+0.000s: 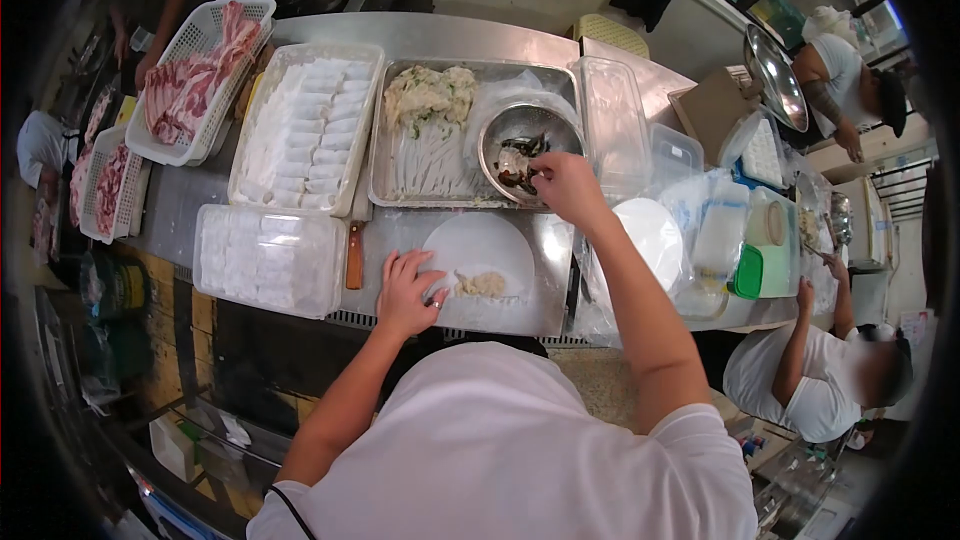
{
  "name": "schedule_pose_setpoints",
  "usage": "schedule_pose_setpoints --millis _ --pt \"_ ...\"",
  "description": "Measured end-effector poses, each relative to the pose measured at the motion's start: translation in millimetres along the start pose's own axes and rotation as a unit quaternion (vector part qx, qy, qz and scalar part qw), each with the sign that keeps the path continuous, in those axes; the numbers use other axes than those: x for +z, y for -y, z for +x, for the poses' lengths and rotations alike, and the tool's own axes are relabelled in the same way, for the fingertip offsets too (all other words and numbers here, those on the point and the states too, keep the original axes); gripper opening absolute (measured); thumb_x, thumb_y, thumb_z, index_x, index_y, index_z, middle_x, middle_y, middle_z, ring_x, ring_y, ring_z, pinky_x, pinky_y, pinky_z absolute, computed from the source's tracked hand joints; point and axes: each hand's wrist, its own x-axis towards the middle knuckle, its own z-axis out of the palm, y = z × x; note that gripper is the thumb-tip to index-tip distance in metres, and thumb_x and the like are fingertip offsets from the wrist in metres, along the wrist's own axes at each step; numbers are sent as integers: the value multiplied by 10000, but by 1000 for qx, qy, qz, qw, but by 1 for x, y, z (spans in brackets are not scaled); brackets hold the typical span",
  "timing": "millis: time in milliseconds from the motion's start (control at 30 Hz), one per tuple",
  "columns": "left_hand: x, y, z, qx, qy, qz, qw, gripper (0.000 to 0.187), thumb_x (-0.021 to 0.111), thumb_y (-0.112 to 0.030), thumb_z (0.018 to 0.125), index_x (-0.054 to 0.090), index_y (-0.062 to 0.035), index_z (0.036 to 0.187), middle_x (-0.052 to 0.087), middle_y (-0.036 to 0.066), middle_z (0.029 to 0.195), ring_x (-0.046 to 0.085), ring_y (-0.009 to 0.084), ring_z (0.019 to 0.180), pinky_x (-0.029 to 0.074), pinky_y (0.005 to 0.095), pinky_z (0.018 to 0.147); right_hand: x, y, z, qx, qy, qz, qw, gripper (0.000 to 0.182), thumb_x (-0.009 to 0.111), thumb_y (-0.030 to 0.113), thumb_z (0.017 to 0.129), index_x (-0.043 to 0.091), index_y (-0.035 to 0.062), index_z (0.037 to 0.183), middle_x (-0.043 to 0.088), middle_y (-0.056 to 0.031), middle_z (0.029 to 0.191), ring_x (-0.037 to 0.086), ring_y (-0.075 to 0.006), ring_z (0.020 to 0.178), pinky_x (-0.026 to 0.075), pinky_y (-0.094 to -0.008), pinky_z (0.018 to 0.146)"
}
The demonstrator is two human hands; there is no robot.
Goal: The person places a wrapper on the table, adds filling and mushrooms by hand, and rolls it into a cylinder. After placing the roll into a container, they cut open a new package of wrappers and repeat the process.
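My left hand (pixel 406 292) lies with its fingers apart on the left edge of a round white wrapper sheet (pixel 490 240) on the steel table. A small mound of pale filling (pixel 482 285) sits on the sheet's near part, just right of my thumb. My right hand (pixel 566 186) reaches over the rim of a metal bowl (pixel 488 145), fingertips pinched together at the dark, moist pieces (pixel 518 162) inside. What the fingertips hold is hidden. The bowl rests in a steel tray (pixel 376 165) that also carries a heap of pale, green-flecked filling (pixel 430 95).
White rolls (pixel 318 130) fill an open tub, and a lidded plastic box (pixel 268 260) holds more. Between box and sheet lies a knife with a wooden handle (pixel 355 258). White sheets (pixel 640 245) are stacked at right. Baskets of raw meat (pixel 200 90) stand left. Other people work at both sides.
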Motion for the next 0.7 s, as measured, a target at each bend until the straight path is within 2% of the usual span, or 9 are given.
schedule_pose_setpoints --millis 100,200,333,433,533,633,700 --pt "0 -1 1 -5 1 5 1000 338 879 -229 797 800 -161 1119 649 113 1436 557 381 1406 312 628 1260 17 -21 38 -133 114 -139 975 286 717 39 852 798 31 1127 769 -194 1117 729 -390 1127 592 -485 983" --pt "-2 -4 2 -12 3 2 1000 335 879 -229 792 798 -164 1110 652 106 1432 562 379 1404 317 628 1257 30 -24 57 -153 220 -167 949 334 693 14 825 775 39 1147 763 -173 1150 701 -378 1205 583 -491 1023" --pt "-2 -4 2 -21 4 -1 1000 325 877 -228 789 794 -166 1098 653 96 1431 560 373 1410 317 623 1260 47 -33 71 -198 224 -220 929 289 679 80 861 765 30 1132 769 -161 1171 727 -394 1137 593 -499 1006" --pt "-1 -4 2 -23 3 1 1000 317 879 -232 789 792 -169 1088 652 92 1433 558 368 1413 317 620 1261 51 -36 72 -171 187 -166 953 294 677 110 890 775 20 1152 787 -183 1129 735 -418 1099 596 -498 993" --pt "-1 -4 3 -26 3 -4 1000 311 880 -230 790 792 -170 1082 651 91 1437 558 365 1414 319 619 1260 51 -43 72 -93 175 -44 979 315 695 111 912 779 6 1196 793 -191 991 771 -368 1003 603 -471 932" --pt "-1 -4 3 -23 -1 -4 1000 312 880 -225 788 791 -168 1081 652 92 1437 558 364 1413 322 618 1258 49 -51 77 54 187 127 973 287 700 99 966 786 4 1223 764 -122 850 753 -241 845 593 -391 804" --pt "-1 -4 2 -21 -1 -3 1000 313 880 -222 786 792 -166 1081 652 94 1437 559 366 1412 323 617 1257 38 -54 76 116 215 245 938 231 703 92 998 789 0 1192 737 -64 841 701 -162 807 562 -331 754"
